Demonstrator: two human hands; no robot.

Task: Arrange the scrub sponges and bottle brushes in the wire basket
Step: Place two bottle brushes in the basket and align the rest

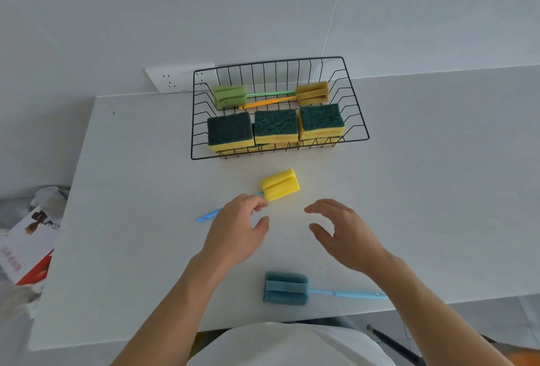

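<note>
The black wire basket [355, 120] stands at the back of the white table. Inside it, three green-topped yellow scrub sponges [276, 126] sit in a row at the front. Behind them lie a green bottle brush [230, 96] and an orange-handled tan one [312, 92]. In front of the basket a yellow-headed brush [280, 185] with a blue handle lies on the table. My left hand [236, 228] covers that handle, fingertips at the handle by the head, thumb spread away. My right hand [342, 234] hovers open beside it. A blue brush [285, 288] lies near the front edge.
A wall socket [172, 78] sits behind the basket's left corner. Off the table's left edge lie a red-and-white printed box [27, 246] and crumpled paper. The table's front edge runs just beyond the blue brush.
</note>
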